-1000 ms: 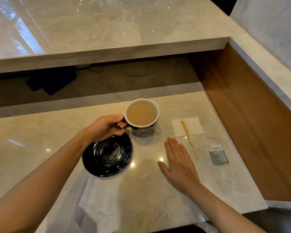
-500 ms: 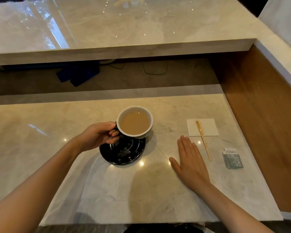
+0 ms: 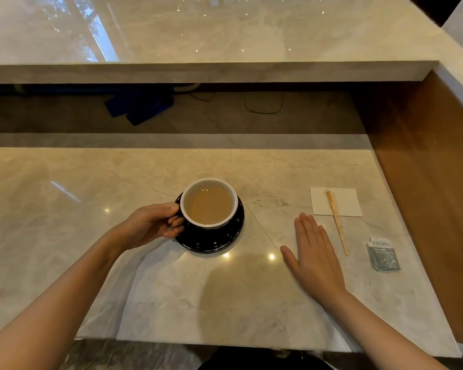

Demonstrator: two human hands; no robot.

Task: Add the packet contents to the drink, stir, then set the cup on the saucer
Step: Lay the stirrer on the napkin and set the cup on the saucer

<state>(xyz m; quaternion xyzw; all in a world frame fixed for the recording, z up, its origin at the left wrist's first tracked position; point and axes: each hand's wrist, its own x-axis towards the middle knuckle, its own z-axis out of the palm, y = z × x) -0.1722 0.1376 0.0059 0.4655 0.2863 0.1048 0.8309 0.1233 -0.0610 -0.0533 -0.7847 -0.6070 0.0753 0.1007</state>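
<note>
A black cup (image 3: 209,204) with a white inside holds a light brown drink and rests on the black saucer (image 3: 211,240) in the middle of the marble counter. My left hand (image 3: 155,222) grips the cup's handle from the left. My right hand (image 3: 314,249) lies flat, palm down, on the counter to the right of the saucer, holding nothing. A wooden stir stick (image 3: 336,222) lies partly on a white napkin (image 3: 335,202) just beyond my right hand. The torn grey packet (image 3: 383,254) lies on the counter at the far right.
A raised marble ledge (image 3: 211,72) runs across the back, above a dark recess holding a blue cloth (image 3: 139,106) and a cable. A wooden side panel (image 3: 433,182) borders the counter on the right. The counter's front edge (image 3: 225,343) is near me.
My left hand carried the cup from beside the saucer to above it and set it down on the saucer. My right hand stayed flat on the counter.
</note>
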